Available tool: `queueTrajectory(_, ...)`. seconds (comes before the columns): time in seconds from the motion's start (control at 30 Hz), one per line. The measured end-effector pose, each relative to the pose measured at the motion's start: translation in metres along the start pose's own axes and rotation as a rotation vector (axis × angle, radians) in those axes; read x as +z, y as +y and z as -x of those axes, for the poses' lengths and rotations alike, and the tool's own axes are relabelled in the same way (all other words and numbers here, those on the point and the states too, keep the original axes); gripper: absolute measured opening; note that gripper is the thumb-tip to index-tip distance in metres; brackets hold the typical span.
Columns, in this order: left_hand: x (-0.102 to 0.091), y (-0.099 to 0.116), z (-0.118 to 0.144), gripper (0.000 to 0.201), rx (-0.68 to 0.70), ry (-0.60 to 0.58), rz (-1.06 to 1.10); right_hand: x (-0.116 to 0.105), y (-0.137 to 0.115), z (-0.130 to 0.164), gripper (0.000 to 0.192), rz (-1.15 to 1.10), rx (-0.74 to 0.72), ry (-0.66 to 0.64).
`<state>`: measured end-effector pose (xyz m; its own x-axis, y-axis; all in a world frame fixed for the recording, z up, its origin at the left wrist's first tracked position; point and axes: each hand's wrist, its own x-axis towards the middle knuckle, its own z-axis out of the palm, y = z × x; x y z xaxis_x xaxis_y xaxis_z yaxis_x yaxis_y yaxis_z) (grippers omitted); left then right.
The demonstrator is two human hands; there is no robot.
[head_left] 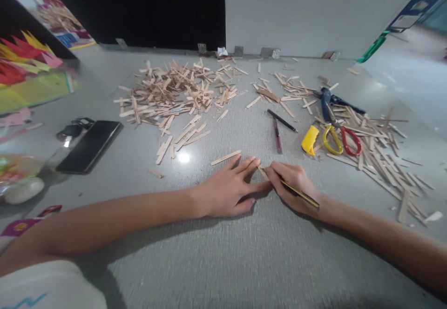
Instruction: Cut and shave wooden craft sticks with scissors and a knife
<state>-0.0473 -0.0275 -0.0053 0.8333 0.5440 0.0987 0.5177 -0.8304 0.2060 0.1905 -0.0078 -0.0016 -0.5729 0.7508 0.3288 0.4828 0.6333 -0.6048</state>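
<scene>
My left hand lies on the grey table, fingers spread, the fingertips touching a short wooden stick. A slim pencil with a dark and yellow body is gripped in my right hand. Its tip is hidden behind my fingers, close to the stick, so I cannot tell whether it touches the wood. Just beyond my left fingers lies a single popsicle stick. Farther off rest a black pen and a dark pink pen-like item.
Sticks are heaped at the back left, with more pieces at right. Scissors with yellow and red handles, blue-handled pliers and a yellow-handled tool lie there. A phone sits left; upright panels stand behind.
</scene>
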Motion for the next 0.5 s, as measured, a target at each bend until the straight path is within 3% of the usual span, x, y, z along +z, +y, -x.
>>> queueTrajectory(0.23, -0.0015, -0.0002, 0.0009, 0.053, 0.011, 0.016, 0.029, -0.003, 0.0, 0.0017, 0.036, 0.011, -0.058, -0.054)
queueTrajectory(0.5, -0.0017, -0.0008, 0.0009, 0.049, 0.019, 0.041, 0.036, -0.0073, -0.0059, 0.0, 0.039, -0.014, 0.018, -0.038)
